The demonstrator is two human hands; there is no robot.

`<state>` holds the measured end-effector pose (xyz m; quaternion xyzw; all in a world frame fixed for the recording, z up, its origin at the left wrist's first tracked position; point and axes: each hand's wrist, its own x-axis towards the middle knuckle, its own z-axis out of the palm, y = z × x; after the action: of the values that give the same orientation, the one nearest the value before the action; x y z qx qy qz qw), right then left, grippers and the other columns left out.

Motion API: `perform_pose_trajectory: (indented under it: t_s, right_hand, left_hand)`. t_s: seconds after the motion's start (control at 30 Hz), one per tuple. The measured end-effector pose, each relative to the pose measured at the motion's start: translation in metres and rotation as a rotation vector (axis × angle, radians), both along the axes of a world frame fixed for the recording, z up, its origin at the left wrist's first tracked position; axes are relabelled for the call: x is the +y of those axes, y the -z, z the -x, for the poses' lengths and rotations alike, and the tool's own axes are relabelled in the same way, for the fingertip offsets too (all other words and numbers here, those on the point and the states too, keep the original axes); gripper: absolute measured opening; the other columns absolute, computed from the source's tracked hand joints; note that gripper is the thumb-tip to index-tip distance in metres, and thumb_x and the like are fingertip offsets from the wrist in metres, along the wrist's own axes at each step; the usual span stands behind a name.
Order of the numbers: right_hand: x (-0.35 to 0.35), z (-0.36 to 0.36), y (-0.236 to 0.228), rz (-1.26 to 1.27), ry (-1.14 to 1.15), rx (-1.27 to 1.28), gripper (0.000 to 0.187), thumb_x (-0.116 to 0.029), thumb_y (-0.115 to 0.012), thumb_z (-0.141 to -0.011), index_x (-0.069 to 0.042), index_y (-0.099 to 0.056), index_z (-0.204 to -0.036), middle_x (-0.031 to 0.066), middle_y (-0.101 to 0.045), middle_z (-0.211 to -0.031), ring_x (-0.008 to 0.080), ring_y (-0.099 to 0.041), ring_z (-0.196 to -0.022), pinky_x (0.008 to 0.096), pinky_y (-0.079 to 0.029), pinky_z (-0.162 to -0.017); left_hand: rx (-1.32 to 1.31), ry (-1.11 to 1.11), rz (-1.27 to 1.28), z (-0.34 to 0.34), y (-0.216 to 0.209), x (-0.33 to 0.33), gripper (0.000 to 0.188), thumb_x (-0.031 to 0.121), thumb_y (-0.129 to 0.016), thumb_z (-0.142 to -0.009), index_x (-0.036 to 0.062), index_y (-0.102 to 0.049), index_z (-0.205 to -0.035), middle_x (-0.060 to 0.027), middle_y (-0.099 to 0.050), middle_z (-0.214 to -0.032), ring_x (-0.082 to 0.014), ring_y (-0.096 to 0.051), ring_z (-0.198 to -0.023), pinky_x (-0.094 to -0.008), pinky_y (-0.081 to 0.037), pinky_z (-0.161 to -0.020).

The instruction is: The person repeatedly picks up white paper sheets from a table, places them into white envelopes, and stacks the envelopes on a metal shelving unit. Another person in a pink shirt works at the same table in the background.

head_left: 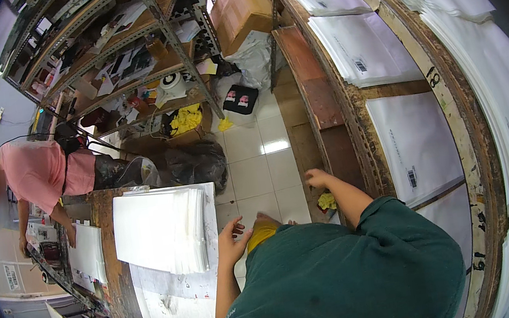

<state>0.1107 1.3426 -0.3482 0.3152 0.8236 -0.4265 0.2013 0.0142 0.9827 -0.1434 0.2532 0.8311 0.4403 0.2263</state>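
Note:
My left hand (233,242) hangs beside the near edge of the table, fingers apart and nothing in it. It is nearest to a stack of white sheets (159,229), which lies on a larger white board (171,305). Out over the floor, my right hand (317,178) is held close to the wooden rack on the right. Its fingers look loosely curled together, and no object shows in them.
Stacks of white plastic-like sheets (416,144) lie along the wooden rack (348,92) at right. A co-worker in a pink shirt (44,170) bends over the table's far side. Metal shelving (151,11), a cardboard box (241,9) and a black bag (197,166) stand ahead.

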Motion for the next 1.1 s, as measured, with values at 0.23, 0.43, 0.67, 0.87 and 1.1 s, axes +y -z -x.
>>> perform_pose_trajectory:
  t_s: [0.23,0.43,0.67,0.87,1.1]
  right_hand:
    - [-0.008,0.038,-0.058,0.142,0.026,0.079,0.047,-0.026,-0.061,-0.076,-0.007,-0.051,-0.119,0.0199,-0.054,-0.114,0.0307,-0.054,-0.103,0.0364,-0.043,-0.086]
    - [0.011,0.036,-0.052,0.041,-0.076,-0.065,0.050,-0.027,-0.063,-0.075,-0.009,-0.050,-0.120,0.0171,-0.052,-0.120,0.0288,-0.053,-0.105,0.0349,-0.044,-0.087]
    - [0.062,0.048,-0.077,0.017,0.184,-0.122,0.052,-0.027,-0.063,-0.075,-0.009,-0.049,-0.122,0.0157,-0.052,-0.120,0.0283,-0.051,-0.108,0.0362,-0.042,-0.090]
    - [0.080,0.056,-0.043,-0.163,0.065,-0.149,0.055,-0.034,-0.065,-0.074,-0.009,-0.051,-0.121,0.0154,-0.054,-0.117,0.0291,-0.054,-0.104,0.0368,-0.044,-0.086]
    - [0.105,0.054,0.026,-0.183,-0.215,-0.369,0.061,-0.030,-0.066,-0.068,-0.008,-0.049,-0.122,0.0157,-0.052,-0.121,0.0285,-0.048,-0.113,0.0363,-0.040,-0.094]
  left_hand:
    - [-0.039,0.084,-0.051,0.043,0.002,0.034,0.042,0.020,-0.070,-0.072,0.0065,-0.057,-0.110,-0.0061,-0.061,-0.084,-0.0159,-0.057,-0.077,-0.0285,-0.045,-0.070]
    - [-0.009,0.194,-0.091,0.110,-0.001,0.079,0.043,0.021,-0.070,-0.072,0.0066,-0.057,-0.110,-0.0069,-0.062,-0.086,-0.0166,-0.058,-0.078,-0.0296,-0.045,-0.070]
    - [0.024,0.305,-0.203,0.183,-0.021,0.124,0.044,0.022,-0.070,-0.072,0.0073,-0.056,-0.111,-0.0070,-0.062,-0.088,-0.0162,-0.058,-0.079,-0.0288,-0.045,-0.069]
    - [-0.001,0.284,-0.209,0.219,-0.022,0.128,0.044,0.021,-0.070,-0.072,0.0073,-0.056,-0.111,-0.0066,-0.061,-0.087,-0.0162,-0.057,-0.079,-0.0282,-0.044,-0.070]
    - [-0.150,-0.024,-0.212,0.223,-0.006,0.074,0.043,0.021,-0.070,-0.073,0.0066,-0.056,-0.111,-0.0055,-0.060,-0.083,-0.0135,-0.055,-0.076,-0.0276,-0.045,-0.070]
